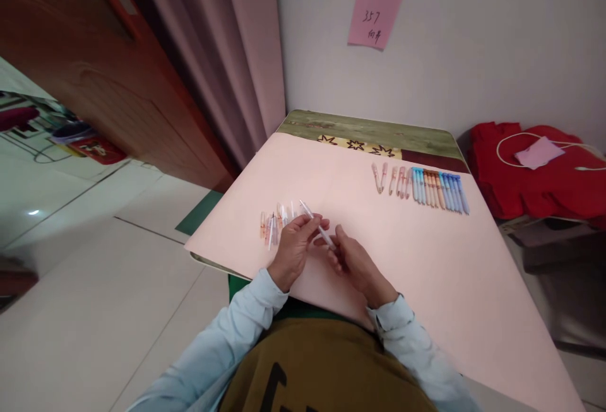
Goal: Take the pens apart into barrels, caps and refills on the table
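My left hand pinches a slim white pen between thumb and fingers, tilted with its upper end pointing away to the left. The lower end of this pen lies among the curled fingers of my right hand, whose thumb is raised beside it. Just left of my left hand, several loose clear and pinkish pen parts lie on the table, with a thin white piece among them. My left hand partly hides this group.
A pink-covered table stands before me. At its far right lie pens in a row, including light blue pens, brown-orange pens and blue pens. Pinkish pens lie left of them. A red cloth with a white cable sits beyond the right edge.
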Motion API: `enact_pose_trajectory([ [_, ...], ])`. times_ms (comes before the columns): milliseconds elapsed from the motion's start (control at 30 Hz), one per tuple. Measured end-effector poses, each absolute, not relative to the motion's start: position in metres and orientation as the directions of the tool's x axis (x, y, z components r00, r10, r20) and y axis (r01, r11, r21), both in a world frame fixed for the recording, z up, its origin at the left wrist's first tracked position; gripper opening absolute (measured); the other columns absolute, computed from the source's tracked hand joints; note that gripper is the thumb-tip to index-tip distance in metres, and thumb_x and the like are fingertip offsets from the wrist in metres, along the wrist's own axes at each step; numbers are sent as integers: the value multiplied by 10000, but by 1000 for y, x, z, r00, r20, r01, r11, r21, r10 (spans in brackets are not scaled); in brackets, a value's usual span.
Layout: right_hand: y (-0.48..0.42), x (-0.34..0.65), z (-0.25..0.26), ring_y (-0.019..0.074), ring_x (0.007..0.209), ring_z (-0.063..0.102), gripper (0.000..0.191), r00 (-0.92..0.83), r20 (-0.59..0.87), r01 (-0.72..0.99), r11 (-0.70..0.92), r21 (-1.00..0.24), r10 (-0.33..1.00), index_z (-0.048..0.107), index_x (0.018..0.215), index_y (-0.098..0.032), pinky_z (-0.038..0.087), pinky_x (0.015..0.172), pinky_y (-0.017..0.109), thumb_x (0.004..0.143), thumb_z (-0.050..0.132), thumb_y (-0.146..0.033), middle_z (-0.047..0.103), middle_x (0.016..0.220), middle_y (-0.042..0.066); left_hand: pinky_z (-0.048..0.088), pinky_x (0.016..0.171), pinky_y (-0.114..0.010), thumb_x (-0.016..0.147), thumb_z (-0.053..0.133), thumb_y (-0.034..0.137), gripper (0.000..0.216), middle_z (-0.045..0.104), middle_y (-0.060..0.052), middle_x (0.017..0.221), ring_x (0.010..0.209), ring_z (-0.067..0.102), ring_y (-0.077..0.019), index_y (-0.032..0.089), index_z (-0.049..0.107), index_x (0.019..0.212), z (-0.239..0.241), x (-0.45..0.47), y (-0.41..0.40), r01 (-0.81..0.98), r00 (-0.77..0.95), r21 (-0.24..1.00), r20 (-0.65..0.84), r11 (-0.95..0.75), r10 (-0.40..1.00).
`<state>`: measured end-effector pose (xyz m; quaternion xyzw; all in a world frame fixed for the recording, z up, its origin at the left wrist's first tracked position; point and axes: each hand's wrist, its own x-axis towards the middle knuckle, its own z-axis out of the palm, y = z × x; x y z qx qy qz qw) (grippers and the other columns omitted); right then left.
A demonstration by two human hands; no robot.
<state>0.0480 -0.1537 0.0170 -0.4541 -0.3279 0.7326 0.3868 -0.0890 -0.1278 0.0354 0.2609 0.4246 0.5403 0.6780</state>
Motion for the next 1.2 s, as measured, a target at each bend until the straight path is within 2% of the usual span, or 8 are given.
enact_pose_trajectory([
  [200,-156,53,14,82,566,489,437,-145,-331,-347,-361,-865,932,631,866,-181,355,506,203,627,860,-466,592,691,-39,499,849,-303,688,823,282,254,700,-41,832,857,671,-160,137,693,852,33,-78,-130,-562,-24,800,-272,212,962],
  [300,-156,53,13,79,505,453,475,-158,-372,-328,-404,-854,915,638,906,-177,317,457,210,697,773,-581,583,659,-38,500,843,-310,688,822,296,269,711,-52,836,852,675,-166,136,694,862,33,-76,-131,-554,-13,801,-283,229,959],
  [400,-155,53,13,64,419,351,574,-212,-440,-282,-486,-827,873,647,784,-136,231,410,224,801,581,-707,497,533,-43,496,853,-314,692,819,301,270,711,-50,823,842,675,-163,132,697,863,32,-74,-131,-540,-18,811,-278,225,960],
  [567,-155,53,14,68,502,418,452,-145,-334,-348,-364,-864,931,603,854,-189,295,456,200,634,841,-504,550,642,-61,492,872,-314,695,815,290,258,706,-34,824,842,676,-155,138,699,868,31,-75,-130,-562,-44,806,-255,187,966],
  [733,-156,53,16,60,425,329,521,-253,-425,-288,-487,-824,869,644,868,-156,191,406,214,794,610,-670,486,561,-61,502,822,-312,703,810,315,275,716,-56,838,842,678,-167,139,701,884,31,-76,-130,-533,-30,819,-270,213,962],
  [967,-157,49,20,68,530,449,434,-103,-277,-270,-295,-916,955,582,815,-182,346,484,191,627,853,-466,544,647,-62,507,869,-332,685,820,286,267,711,-50,832,843,676,-164,130,696,863,38,-80,-129,-555,-60,809,-271,194,961],
  [1133,-156,44,22,68,396,364,548,-227,-404,-234,-453,-860,886,616,849,-167,230,385,210,820,542,-709,509,546,-52,516,799,-323,701,808,310,284,731,-78,867,790,669,-157,130,694,889,40,-86,-127,-538,-49,818,-273,206,961],
  [1200,-154,43,22,66,381,336,591,-233,-448,-225,-496,-839,863,624,786,-153,198,375,218,821,506,-732,481,508,-51,514,826,-324,701,810,312,281,731,-78,864,812,670,-157,128,696,881,40,-88,-126,-534,-57,822,-266,196,962],
])
